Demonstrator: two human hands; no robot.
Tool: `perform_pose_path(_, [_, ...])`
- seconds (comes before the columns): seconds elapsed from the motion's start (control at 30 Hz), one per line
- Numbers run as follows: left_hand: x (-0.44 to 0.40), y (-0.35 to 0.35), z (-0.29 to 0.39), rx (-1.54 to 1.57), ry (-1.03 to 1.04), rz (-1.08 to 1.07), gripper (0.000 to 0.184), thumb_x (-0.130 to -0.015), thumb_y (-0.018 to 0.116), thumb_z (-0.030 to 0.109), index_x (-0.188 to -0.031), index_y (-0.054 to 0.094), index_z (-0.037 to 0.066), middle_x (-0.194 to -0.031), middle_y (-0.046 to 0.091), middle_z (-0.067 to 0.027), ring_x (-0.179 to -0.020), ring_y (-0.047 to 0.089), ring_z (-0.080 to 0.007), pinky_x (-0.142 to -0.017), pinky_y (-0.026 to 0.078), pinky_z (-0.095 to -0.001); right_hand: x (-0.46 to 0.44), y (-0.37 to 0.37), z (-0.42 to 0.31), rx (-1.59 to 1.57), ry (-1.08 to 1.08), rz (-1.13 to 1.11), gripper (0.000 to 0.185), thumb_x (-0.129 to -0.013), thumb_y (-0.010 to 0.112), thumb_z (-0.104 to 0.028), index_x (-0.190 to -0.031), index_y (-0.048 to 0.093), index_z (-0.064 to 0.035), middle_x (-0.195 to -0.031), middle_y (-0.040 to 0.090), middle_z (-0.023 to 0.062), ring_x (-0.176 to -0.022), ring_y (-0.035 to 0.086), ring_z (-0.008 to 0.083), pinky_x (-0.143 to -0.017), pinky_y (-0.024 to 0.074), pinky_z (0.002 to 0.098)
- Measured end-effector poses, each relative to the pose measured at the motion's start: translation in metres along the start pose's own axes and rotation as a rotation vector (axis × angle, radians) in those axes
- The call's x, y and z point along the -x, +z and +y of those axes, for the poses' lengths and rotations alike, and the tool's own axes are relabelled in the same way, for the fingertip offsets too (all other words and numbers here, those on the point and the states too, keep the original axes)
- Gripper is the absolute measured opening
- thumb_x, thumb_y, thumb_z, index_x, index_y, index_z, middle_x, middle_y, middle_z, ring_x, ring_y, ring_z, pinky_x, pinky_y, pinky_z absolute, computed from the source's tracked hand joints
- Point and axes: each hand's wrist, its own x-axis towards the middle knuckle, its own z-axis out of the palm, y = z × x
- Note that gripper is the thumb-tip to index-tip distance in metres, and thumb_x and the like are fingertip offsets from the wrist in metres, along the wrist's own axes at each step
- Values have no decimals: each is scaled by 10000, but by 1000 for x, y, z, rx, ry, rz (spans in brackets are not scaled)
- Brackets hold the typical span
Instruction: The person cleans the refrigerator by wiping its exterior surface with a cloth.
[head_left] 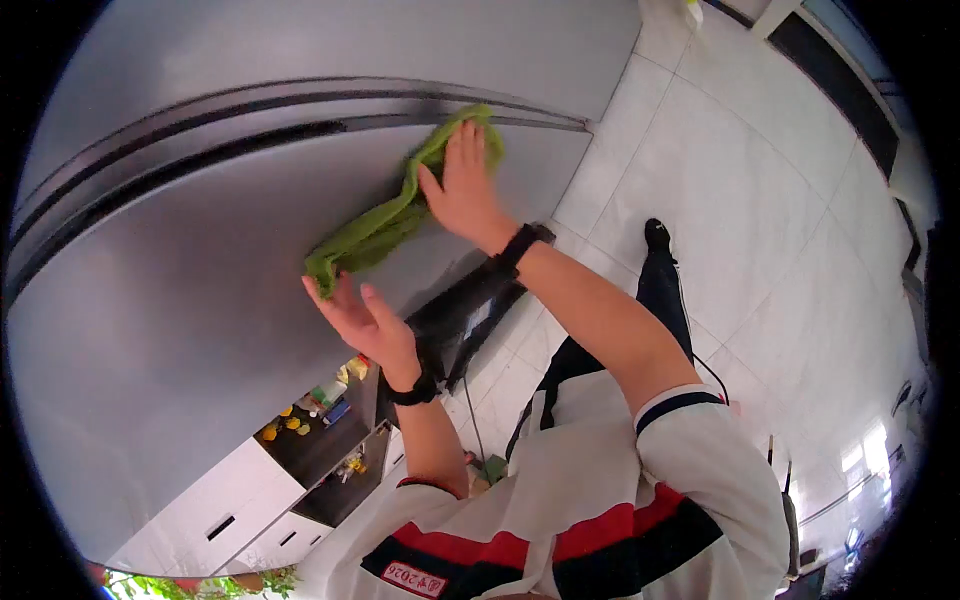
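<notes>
A green cloth [375, 233] lies bunched lengthwise against the grey door panel [220, 250] of a large appliance, its upper end touching the handle strip. My right hand [465, 190] rests flat on the cloth's upper end, fingers stretched out and thumb apart. At the lower end, my left hand [365, 325] has its fingers extended and thumb apart. Its fingertips touch the cloth's edge and are partly hidden by it. Both wrists wear black bands.
A dark elongated object [465, 315] stands beside the appliance. White cabinets [225, 505] with open dark shelves [325, 435] holding small items are at lower left. Pale floor tiles [760, 200] spread to the right, with my leg and dark shoe [657, 236] on them.
</notes>
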Motion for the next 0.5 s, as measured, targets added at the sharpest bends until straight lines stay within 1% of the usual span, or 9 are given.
perform_pose_path(0.07, [5, -8, -2, 18, 6, 11, 653, -919, 528, 81, -1464, 185, -31, -1454, 326, -191, -1304, 406, -305, -1097, 285, -426, 1, 9, -17, -9, -32, 79, 819, -912, 542, -382, -1374, 180, 189, -1457, 127, 395, -1356, 99, 555, -1121, 176, 541])
perform_pose_path(0.1, [9, -12, -4, 32, 3, 25, 659, -919, 526, 79, -1466, 175, -31, -1455, 324, -192, -1308, 403, -308, -1097, 285, -427, 2, 16, -20, -23, -78, 114, 820, -915, 537, -385, -1363, 186, 204, -1465, 77, 400, -1346, 89, 577, -1103, 178, 579])
perform_pose_path(0.23, [32, -41, -26, 69, -57, 41, 670, -920, 519, 69, -1472, 153, -27, -1445, 342, -193, -1325, 388, -311, -1096, 282, -425, 21, 44, -24, 24, -201, 224, 795, -912, 538, -364, -1362, 204, 199, -1479, 33, 385, -1348, 91, 573, -1097, 144, 610])
perform_pose_path(0.33, [53, -61, -55, 71, -28, 23, 639, -932, 513, 74, -1477, 185, 22, -1403, 408, -241, -1316, 403, -302, -1097, 298, -410, 46, 63, -18, 60, -250, 236, 784, -901, 551, -354, -1362, 224, 190, -1479, 44, 382, -1351, 93, 569, -1103, 149, 598])
perform_pose_path(0.43, [72, -83, -70, 46, -107, 8, 645, -929, 524, 88, -1478, 191, 25, -1401, 412, -244, -1308, 411, -298, -1089, 305, -415, 78, 85, -15, 23, -274, 250, 760, -894, 563, -339, -1344, 258, 192, -1478, 52, 382, -1353, 98, 563, -1113, 162, 571])
perform_pose_path(0.5, [82, -95, -78, 64, -114, 3, 651, -926, 528, 91, -1480, 193, 25, -1392, 420, -245, -1297, 420, -297, -1082, 310, -415, 108, 96, -15, 69, -258, 169, 750, -889, 573, -333, -1341, 273, 185, -1470, 96, 376, -1351, 116, 556, -1115, 174, 556])
